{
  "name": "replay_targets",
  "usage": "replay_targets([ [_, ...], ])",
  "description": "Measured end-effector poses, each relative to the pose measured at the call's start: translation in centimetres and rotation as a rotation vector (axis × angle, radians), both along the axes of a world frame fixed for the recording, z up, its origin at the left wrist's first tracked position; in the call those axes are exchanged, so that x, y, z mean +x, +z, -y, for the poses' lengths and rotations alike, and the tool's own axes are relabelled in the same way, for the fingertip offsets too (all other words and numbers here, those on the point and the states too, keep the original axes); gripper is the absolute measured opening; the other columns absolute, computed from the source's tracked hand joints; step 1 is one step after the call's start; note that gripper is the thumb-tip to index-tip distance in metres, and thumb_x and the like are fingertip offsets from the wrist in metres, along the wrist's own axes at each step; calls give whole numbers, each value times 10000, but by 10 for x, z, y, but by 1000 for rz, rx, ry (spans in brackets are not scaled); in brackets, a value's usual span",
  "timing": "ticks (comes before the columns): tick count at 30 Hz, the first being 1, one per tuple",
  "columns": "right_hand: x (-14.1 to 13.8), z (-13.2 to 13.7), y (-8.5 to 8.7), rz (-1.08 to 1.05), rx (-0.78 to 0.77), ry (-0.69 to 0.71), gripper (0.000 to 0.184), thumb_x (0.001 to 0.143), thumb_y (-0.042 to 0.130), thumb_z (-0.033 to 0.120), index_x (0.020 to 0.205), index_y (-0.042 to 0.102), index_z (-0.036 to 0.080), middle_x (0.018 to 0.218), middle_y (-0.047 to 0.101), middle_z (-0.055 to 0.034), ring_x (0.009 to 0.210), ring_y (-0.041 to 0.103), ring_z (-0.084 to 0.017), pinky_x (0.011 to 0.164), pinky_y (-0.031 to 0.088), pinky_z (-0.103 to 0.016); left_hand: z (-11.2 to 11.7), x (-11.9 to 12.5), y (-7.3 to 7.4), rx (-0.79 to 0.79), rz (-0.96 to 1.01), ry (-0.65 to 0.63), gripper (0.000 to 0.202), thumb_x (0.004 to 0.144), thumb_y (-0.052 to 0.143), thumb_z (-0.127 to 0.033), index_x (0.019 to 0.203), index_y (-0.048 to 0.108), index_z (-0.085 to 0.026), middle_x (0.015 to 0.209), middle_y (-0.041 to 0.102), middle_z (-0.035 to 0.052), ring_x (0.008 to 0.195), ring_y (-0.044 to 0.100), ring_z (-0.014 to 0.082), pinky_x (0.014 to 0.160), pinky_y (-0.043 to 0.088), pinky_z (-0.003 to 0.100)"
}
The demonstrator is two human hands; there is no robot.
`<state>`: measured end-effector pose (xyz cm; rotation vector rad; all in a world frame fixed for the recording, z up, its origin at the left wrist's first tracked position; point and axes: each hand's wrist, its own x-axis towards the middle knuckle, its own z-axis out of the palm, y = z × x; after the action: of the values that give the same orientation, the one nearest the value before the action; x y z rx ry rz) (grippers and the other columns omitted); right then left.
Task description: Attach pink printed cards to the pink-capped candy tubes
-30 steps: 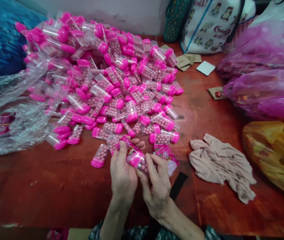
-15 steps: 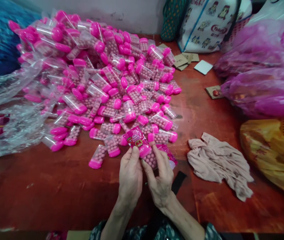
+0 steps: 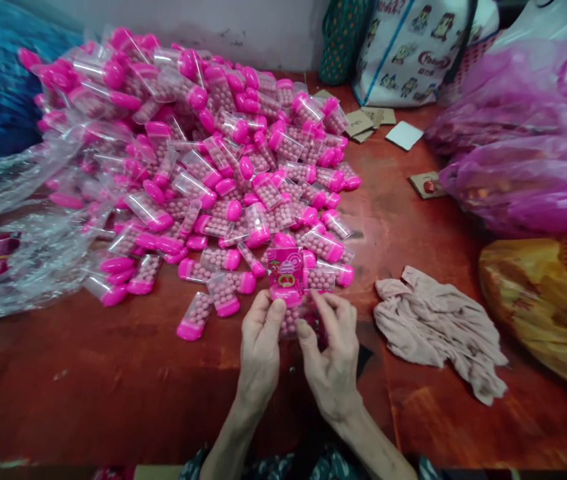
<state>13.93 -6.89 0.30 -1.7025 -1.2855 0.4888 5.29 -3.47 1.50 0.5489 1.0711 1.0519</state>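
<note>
Close to my body, a clear candy container (image 3: 290, 324) full of pink balls and topped by a bright pink cap is held between both hands. A printed magenta label (image 3: 286, 265) stands up beyond the cap. My left hand (image 3: 262, 340) grips the container's left side, its thumb against the cap. My right hand (image 3: 332, 347) has its thumb and forefinger at the right edge. Another dark pink printed piece (image 3: 321, 331) shows partly between those fingers; how it is held is hidden. Just ahead lies a big heap of similar containers (image 3: 223, 160).
Clear plastic sheeting (image 3: 18, 267) covers the heap's left side. To the right lie a crumpled beige cloth (image 3: 438, 327), a yellow bag (image 3: 528, 293) and purple bags (image 3: 528, 147). Cardboard pieces (image 3: 363, 123) and a white printed bag (image 3: 403, 57) are at the back of the red-brown table (image 3: 128, 387).
The label over the container has turned from slanted to upright. My right hand has shifted slightly right, and the other printed piece now shows between its fingers instead of beyond them.
</note>
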Motion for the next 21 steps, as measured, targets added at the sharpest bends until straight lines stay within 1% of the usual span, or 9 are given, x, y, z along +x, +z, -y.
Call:
replay_targets([
  [2,7,-3,4,-155,-33,-14,375,796,575,338,1126,579,160,1068,552,-115,1027,499,-257,884,409,-422,-1,-6,1,28,-74,-141,105,822,536,-267,849,561,-169,653,579,-26,534,524,67,506,418,169],
  [3,11,-5,4,-276,-73,4,335,791,583,344,1072,605,163,1023,586,-99,974,533,-245,853,432,-398,-1,-7,2,36,-98,-207,108,823,534,-270,845,553,-167,626,569,-28,513,516,67,487,413,170],
  [5,15,-8,5,-572,-169,47,231,793,587,341,940,643,171,845,647,-52,776,594,-197,709,486,-327,0,-9,4,41,-120,-300,117,798,566,-261,862,541,-167,608,570,-29,497,519,74,471,415,178],
  [7,16,-9,4,-852,-221,44,178,793,597,326,859,655,172,707,656,-15,613,586,-148,580,485,-264,2,-9,4,41,-127,-341,181,749,622,-226,896,533,-169,627,590,-25,503,534,81,473,422,184],
  [10,15,-10,2,-1102,-205,3,134,747,660,282,823,677,173,680,674,-4,574,583,-124,553,483,-233,3,-8,4,40,-156,-325,221,706,657,-177,888,531,-173,624,594,-33,503,531,74,477,414,175],
  [12,14,-10,2,-1190,-210,5,122,718,690,259,804,693,173,671,683,-4,564,589,-120,554,489,-230,2,-8,3,32,-194,-305,179,714,646,-173,856,536,-172,596,585,-42,492,519,67,477,406,171],
  [14,13,-10,1,-1229,-228,3,116,701,706,244,793,703,174,656,685,-2,547,589,-118,550,493,-231,2,-8,3,28,-238,-299,152,714,642,-166,836,551,-167,598,589,-39,502,518,69,491,409,175],
  [19,14,-9,-1,-1178,-270,0,139,674,726,222,803,717,173,568,668,10,476,568,-119,503,488,-239,3,-9,4,40,-295,-266,135,688,651,-139,811,601,-163,647,603,-31,556,508,67,529,409,169],
  [21,16,-10,-1,-1201,-279,10,135,653,740,214,778,718,168,590,677,4,507,582,-123,527,495,-239,3,-9,5,38,-306,-270,133,679,660,-148,802,612,-165,650,598,-32,561,495,67,532,408,168],
])
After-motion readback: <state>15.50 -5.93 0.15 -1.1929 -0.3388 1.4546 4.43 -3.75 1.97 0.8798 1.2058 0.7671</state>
